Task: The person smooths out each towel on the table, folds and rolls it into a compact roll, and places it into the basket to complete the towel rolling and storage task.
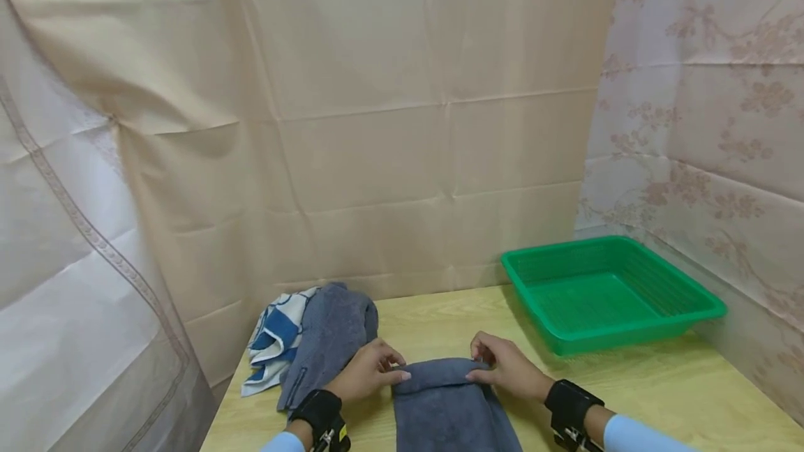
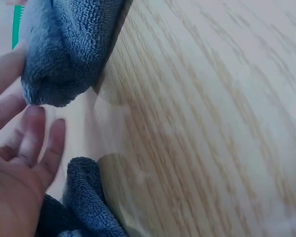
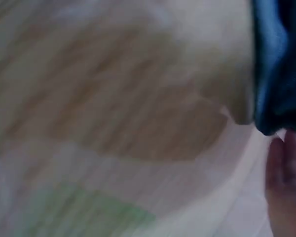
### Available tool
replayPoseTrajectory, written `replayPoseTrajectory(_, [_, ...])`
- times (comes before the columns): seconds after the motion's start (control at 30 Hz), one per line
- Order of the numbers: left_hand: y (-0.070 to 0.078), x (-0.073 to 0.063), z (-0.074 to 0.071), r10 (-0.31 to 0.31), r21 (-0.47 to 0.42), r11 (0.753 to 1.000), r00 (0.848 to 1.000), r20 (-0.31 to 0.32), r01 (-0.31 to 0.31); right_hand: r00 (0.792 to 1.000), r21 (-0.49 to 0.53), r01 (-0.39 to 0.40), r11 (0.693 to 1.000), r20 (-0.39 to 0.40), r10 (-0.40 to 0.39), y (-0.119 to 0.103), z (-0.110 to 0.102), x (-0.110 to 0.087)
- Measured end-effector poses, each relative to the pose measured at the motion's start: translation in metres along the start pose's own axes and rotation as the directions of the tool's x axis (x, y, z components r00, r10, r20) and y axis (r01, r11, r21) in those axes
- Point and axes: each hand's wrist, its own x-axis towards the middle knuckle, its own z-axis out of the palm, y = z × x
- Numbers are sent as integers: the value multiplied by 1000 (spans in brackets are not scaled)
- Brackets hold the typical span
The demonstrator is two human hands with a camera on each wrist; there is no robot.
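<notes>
A dark grey towel [image 1: 453, 418] lies lengthwise at the front of the table, its far end turned over into a thick fold. My left hand [image 1: 369, 372] pinches the left end of that fold, thumb on top. At the fold's right end, my right hand [image 1: 510, 370] grips the cloth between thumb and fingers. The left wrist view has the left hand's fingers [image 2: 56, 143] at the rounded end of the grey towel [image 2: 69, 49]. In the blurred right wrist view, the right hand [image 3: 286, 192] is at the towel's edge [image 3: 276, 69].
Just left of my left hand is a pile with another grey towel [image 1: 333, 333] and a blue-and-white patterned cloth [image 1: 276, 333]. A green plastic basket [image 1: 618, 298] stands at the back right of the wooden table [image 1: 427, 312]. Fabric curtains [image 1: 377, 124] hang behind and at both sides.
</notes>
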Motion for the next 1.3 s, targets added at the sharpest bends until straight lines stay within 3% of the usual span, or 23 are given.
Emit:
replayPoseTrajectory(0.07, [-1, 0, 1, -46, -48, 998, 999, 27, 48, 996, 100, -88, 991, 38, 85, 2, -1, 0])
replayPoseTrajectory(0.2, [-2, -1, 2, -75, -110, 990, 993, 96, 85, 986, 185, -148, 971, 101, 131, 6, -2, 2])
replayPoseTrajectory(0.33, [-3, 0, 5, -10, -94, 995, 986, 166, 26, 984, 230, -150, 962, 125, 124, 11, -4, 1])
replayPoseTrajectory(0.5, [-4, -2, 9, 71, -30, 997, 983, 167, -67, 980, 333, -139, 933, 184, 80, 16, -6, 2])
replayPoseTrajectory(0.73, [-6, -5, 6, 112, -68, 993, 972, 206, -101, 977, 327, -94, 940, 211, 24, 20, -8, 6])
replayPoseTrajectory(0.83, [-5, -7, 4, 94, -126, 990, 969, 227, -67, 973, 327, -102, 940, 227, 27, 17, -9, 5])
replayPoseTrajectory(1.03, [-5, -7, 6, 69, -181, 983, 979, 192, -34, 970, 294, -106, 950, 241, 33, 14, -11, 6])
replayPoseTrajectory(1.17, [0, -8, 8, 67, -261, 965, 970, 233, -4, 965, 270, -80, 960, 264, 6, 7, -12, 8])
replayPoseTrajectory(1.3, [6, -8, 8, 37, -267, 963, 966, 258, 34, 957, 254, -85, 963, 289, 8, -1, -14, 9])
